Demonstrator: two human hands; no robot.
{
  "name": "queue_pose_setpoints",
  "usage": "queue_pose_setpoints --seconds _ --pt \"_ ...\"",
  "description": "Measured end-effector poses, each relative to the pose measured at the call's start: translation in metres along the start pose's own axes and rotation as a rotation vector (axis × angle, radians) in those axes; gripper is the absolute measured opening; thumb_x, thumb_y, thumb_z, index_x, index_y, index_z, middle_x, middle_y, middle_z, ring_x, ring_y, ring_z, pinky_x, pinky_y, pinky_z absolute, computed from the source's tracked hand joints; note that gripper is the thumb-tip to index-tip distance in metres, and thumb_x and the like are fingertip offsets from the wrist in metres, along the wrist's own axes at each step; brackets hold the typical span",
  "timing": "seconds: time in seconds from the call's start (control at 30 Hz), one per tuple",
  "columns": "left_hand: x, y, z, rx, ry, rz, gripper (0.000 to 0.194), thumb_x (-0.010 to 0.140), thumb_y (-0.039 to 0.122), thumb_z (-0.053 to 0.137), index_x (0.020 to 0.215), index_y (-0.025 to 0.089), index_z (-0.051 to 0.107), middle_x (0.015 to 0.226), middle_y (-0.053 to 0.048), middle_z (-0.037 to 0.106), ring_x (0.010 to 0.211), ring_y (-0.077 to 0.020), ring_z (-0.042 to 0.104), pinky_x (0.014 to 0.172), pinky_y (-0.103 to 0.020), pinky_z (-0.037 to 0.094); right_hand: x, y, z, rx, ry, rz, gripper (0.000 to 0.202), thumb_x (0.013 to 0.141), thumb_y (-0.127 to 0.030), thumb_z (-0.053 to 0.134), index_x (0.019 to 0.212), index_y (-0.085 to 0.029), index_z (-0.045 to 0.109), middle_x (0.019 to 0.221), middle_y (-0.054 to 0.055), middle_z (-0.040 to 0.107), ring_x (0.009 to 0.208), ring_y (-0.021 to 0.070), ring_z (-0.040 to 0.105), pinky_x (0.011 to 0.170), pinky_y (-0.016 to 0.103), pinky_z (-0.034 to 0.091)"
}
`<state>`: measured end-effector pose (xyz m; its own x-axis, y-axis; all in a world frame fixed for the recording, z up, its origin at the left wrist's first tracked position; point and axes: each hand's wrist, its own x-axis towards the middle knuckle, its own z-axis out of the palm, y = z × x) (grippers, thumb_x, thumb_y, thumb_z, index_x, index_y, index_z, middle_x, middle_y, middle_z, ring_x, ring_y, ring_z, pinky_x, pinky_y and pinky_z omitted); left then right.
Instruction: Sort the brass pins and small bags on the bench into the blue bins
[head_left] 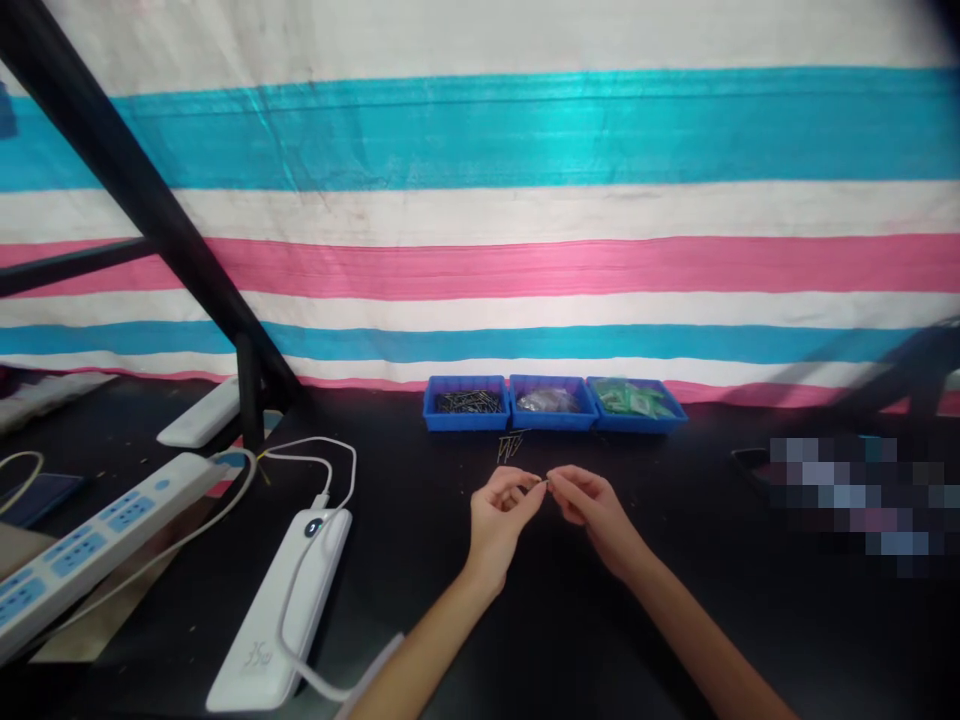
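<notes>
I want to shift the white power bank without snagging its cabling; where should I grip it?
Probably by both long edges near the middle, from above: the power bank lies flat, a plug sits in its far end, and a cable drapes across it.

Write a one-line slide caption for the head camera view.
Two hands pinch something tiny over a black table, before loose screw-like pieces and three blue trays.

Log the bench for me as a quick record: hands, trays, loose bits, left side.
left hand: pinching tiny piece
right hand: pinching same piece
piece type: too small to tell
left tray: thin metal pins
middle tray: clear bag
right tray: green bags
loose pins: before left and middle trays
left side: power bank, power strip
</notes>
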<state>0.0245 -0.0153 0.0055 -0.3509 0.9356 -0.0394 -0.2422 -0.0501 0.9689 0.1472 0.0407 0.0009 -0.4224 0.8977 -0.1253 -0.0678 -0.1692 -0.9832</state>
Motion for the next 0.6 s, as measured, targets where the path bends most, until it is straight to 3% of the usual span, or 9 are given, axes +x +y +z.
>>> queue_pose_setpoints --seconds 0.17,0.3,0.4,0.47,0.6 --pt "0.003 -0.008 -0.002 0.099 -0.029 -0.002 0.023 0.066 0.034 0.068 0.081 0.017 0.068 0.086 -0.003 0.056 0.054 -0.0063 0.037 0.053 -0.021 0.033 0.009 -0.007 0.005 -0.089 0.052 -0.087 0.023 0.069 -0.041 0.066 0.072 -0.018 0.065 0.067 -0.001 0.053 0.056 0.0066 0.038 0.047 0.021 0.027" --pt "0.007 -0.009 -0.006 0.118 0.048 0.006 0.031 0.068 0.032 0.065 0.096 0.019 0.063 0.086 -0.002 0.054 0.057 -0.0071 0.041 0.057 -0.021 0.036 0.035 -0.024 0.01 -0.235 0.047 -0.104 0.026 0.067 -0.042 0.067 0.078 -0.018 0.068 0.07 0.001 0.062 0.061 0.01 0.048 0.051 0.022 0.033" --pt "0.009 -0.007 -0.009 0.111 0.072 0.018 0.022 0.073 0.033 0.059 0.088 0.018 0.062 0.076 -0.001 0.053 0.058 -0.0085 0.042 0.057 -0.021 0.035 0.066 -0.034 0.018 -0.276 -0.04 -0.085 0.03 0.066 -0.044 0.066 0.077 -0.016 0.069 0.069 0.003 0.065 0.057 0.0096 0.049 0.048 0.022 0.033" --pt "0.009 -0.007 -0.009 0.116 0.058 0.002 0.019 0.074 0.032 0.056 0.083 0.017 0.062 0.069 0.0 0.051 0.057 -0.009 0.04 0.053 -0.021 0.032 0.083 -0.038 0.025 -0.233 -0.062 -0.105 0.031 0.067 -0.042 0.065 0.086 -0.018 0.069 0.08 0.005 0.068 0.062 0.0099 0.054 0.048 0.02 0.035" --pt "0.007 -0.011 -0.007 0.106 0.053 -0.031 0.018 0.074 0.033 0.053 0.078 0.017 0.061 0.066 0.0 0.05 0.056 -0.0095 0.04 0.049 -0.021 0.027 0.096 -0.037 0.025 -0.254 -0.114 -0.147 0.036 0.069 -0.038 0.063 0.101 -0.021 0.066 0.098 0.008 0.068 0.077 0.0149 0.062 0.051 0.02 0.039"
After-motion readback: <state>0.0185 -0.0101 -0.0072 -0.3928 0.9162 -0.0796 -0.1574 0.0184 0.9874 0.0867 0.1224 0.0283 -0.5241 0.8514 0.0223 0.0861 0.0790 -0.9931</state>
